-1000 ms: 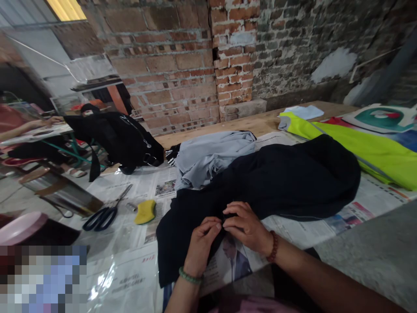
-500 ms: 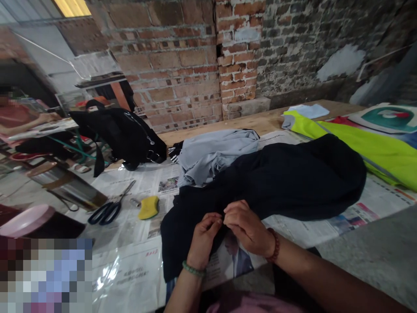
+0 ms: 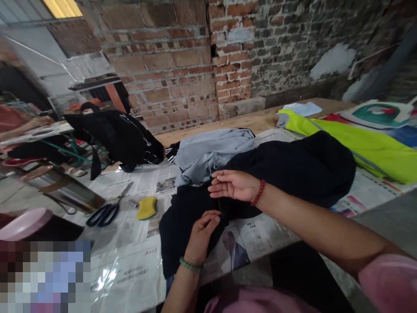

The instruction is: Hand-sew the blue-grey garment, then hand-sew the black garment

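Note:
A dark navy garment (image 3: 293,169) lies bunched across the newspaper-covered table. My left hand (image 3: 198,239), a green bead bracelet at its wrist, pinches the near edge of this cloth between thumb and fingers. Above it is my right hand (image 3: 237,186), wearing a red bead bracelet, palm turned inward. Its thumb and forefinger meet at the tips, the other fingers stretched out. A fine thread (image 3: 220,206) runs from the right fingers down to the cloth beside the left fingertips. Any needle is too small to make out.
Left of the garment lie scissors (image 3: 104,213) and a yellow sponge (image 3: 146,208), near a steel flask (image 3: 65,189). Behind are a black bag (image 3: 114,134) and grey cloth (image 3: 211,150). A neon-yellow garment (image 3: 352,141) and an iron (image 3: 378,114) lie right. Another person sits far left.
My right hand has risen up and away from my left hand, drawing the thread out between them. My left hand stays pinched on the navy cloth.

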`<move>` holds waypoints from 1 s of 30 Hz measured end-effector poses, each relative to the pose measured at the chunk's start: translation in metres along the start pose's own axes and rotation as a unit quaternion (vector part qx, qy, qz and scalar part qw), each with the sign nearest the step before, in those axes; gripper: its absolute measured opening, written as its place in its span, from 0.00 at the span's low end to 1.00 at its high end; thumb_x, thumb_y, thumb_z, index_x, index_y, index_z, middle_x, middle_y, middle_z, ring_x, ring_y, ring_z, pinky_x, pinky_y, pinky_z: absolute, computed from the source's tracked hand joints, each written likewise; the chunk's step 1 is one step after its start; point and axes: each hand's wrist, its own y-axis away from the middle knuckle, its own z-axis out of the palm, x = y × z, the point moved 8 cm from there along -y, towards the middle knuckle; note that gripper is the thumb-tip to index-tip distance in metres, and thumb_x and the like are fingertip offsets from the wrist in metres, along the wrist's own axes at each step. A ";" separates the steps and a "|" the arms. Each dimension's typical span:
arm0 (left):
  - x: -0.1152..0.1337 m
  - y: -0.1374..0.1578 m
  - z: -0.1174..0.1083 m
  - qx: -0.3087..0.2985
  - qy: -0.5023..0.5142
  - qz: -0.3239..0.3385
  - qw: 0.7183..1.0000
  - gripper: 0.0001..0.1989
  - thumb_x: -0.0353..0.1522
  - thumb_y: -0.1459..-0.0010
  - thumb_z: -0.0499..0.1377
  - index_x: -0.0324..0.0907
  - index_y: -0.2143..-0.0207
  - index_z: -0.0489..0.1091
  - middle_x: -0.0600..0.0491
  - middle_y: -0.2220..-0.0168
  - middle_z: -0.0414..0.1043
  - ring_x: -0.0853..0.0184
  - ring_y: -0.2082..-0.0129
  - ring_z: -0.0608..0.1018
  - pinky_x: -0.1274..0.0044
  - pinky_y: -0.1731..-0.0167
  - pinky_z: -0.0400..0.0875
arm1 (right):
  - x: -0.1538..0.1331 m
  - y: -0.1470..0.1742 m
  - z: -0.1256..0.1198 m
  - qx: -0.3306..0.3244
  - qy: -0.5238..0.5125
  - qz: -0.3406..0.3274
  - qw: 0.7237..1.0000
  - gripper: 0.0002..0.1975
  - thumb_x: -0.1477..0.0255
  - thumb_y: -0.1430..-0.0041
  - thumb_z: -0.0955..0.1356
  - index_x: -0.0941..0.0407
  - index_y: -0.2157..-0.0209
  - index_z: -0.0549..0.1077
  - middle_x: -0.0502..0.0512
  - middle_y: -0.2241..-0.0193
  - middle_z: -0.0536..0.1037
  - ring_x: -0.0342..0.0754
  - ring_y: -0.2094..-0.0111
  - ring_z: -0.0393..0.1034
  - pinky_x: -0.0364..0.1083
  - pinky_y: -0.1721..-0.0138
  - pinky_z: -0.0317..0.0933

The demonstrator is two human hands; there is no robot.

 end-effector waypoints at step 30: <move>0.000 0.001 -0.004 0.014 0.002 -0.001 1.000 0.07 0.35 0.55 0.61 0.39 0.76 0.74 0.50 0.64 0.70 0.64 0.61 0.70 0.77 0.60 0.61 | -0.040 0.025 0.017 0.052 0.701 -0.449 0.551 0.10 0.78 0.41 0.56 0.60 0.61 0.66 0.57 0.68 0.73 0.45 0.65 0.68 0.45 0.62 0.62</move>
